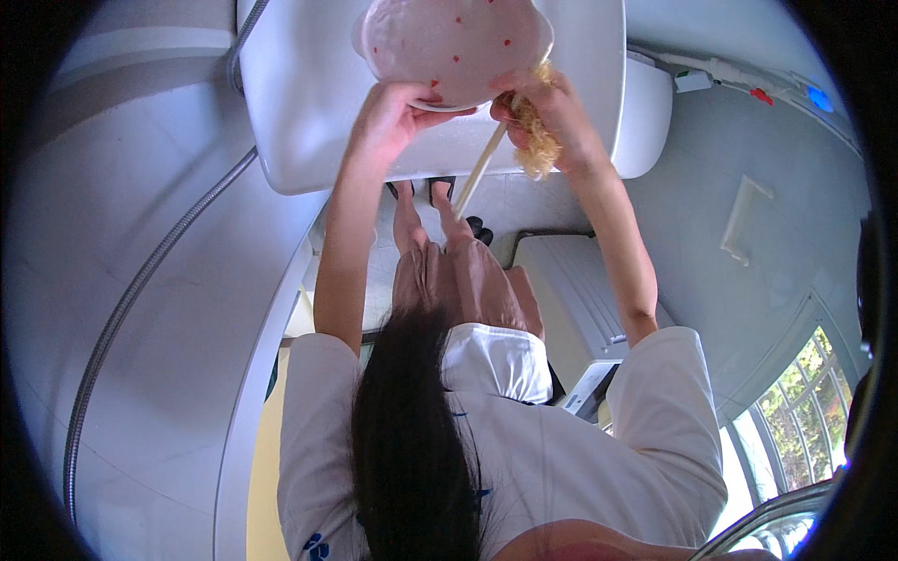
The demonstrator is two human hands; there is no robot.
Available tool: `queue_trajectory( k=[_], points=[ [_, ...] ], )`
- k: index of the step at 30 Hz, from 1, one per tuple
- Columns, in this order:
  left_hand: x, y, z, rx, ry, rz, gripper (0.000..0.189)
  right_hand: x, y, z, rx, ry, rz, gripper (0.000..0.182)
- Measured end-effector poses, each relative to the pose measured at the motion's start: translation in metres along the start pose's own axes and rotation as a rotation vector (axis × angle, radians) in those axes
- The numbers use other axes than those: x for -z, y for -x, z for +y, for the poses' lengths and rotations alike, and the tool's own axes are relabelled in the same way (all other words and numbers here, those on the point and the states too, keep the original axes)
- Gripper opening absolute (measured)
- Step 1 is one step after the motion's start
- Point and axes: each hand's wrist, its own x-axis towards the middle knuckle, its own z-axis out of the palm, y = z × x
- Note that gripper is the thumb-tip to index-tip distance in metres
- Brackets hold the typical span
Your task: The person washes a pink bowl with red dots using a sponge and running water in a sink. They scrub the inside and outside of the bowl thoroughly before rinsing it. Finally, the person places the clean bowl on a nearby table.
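Note:
A pale pinkish-white dish (pixel 463 49) with small red marks is held over a white sink basin (pixel 302 126). On the dish's near left edge, my left hand (pixel 393 112) grips the rim with the thumb on top. My right hand (pixel 554 112), slightly blurred, is at the dish's right side and holds a tan fibrous scrubber (pixel 539 147) against its edge. A pale slender stick or pair of chopsticks (pixel 480 172) extends from the same hand toward my body. Fingers hide part of the scrubber and the stick's far end.
A braided metal hose (pixel 154 259) curves along the left wall. To the right are white pipes (pixel 722 70) with a red valve handle (pixel 761 96) and a wall bar (pixel 740 221). A white lidded appliance (pixel 572 287) stands by my right side; a barred window (pixel 807 414) is at lower right.

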Motion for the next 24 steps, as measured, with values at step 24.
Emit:
queue_trajectory(
  k=[24],
  points=[
    [0.018,-0.056,0.027,-0.312,-1.409,0.473,0.058,0.007,-0.001,0.005,0.029,0.102,0.002,0.021]
  ],
)
